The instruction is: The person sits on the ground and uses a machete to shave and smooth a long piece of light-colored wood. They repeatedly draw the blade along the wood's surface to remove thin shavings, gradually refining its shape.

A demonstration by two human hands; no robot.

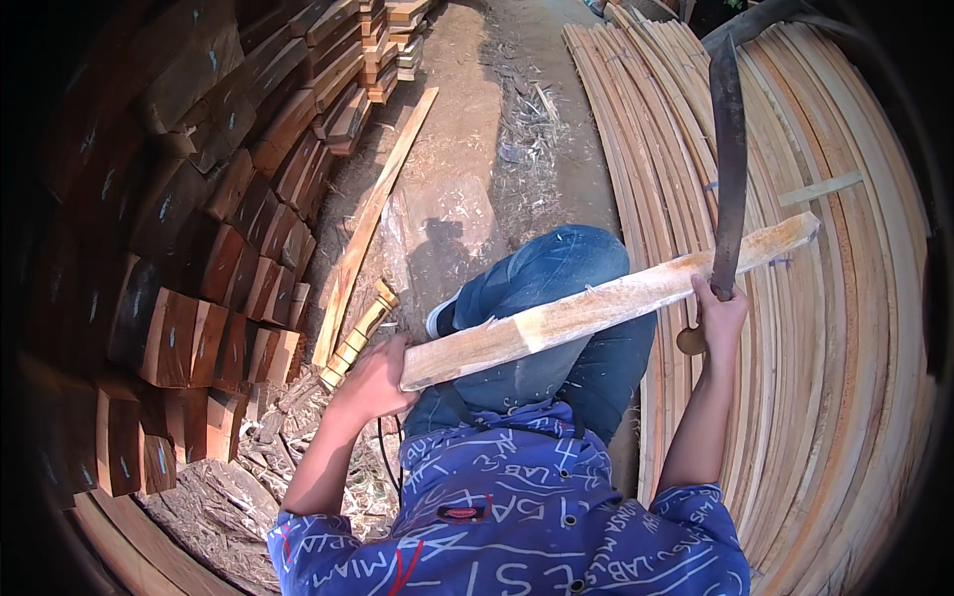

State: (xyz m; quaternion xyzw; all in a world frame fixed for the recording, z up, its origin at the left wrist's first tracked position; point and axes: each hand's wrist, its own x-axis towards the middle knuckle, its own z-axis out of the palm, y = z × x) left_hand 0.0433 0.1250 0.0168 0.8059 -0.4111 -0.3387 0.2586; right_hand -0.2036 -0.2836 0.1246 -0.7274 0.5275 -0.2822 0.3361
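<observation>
A long, pale wooden plank [556, 318] lies slantwise across my bent legs, its right end higher in view. My left hand [373, 382] is closed around its near left end. My right hand [719, 316] grips a long knife with a dark, slightly curved blade [728, 159], which points away from me and crosses over the plank near its right end. Below that hand shows the knife's round, brass-coloured end [691, 342]. Beyond my left hand is a yellow, segmented object [360, 333] whose kind I cannot make out.
Stacked timber [189, 338] rises along the left. To the right, long thin planks [815, 397] lie side by side in a wide pile, a short pale strip [821, 188] across them. A narrow board [383, 209] lies on the ground ahead, with wood shavings [532, 129] scattered about.
</observation>
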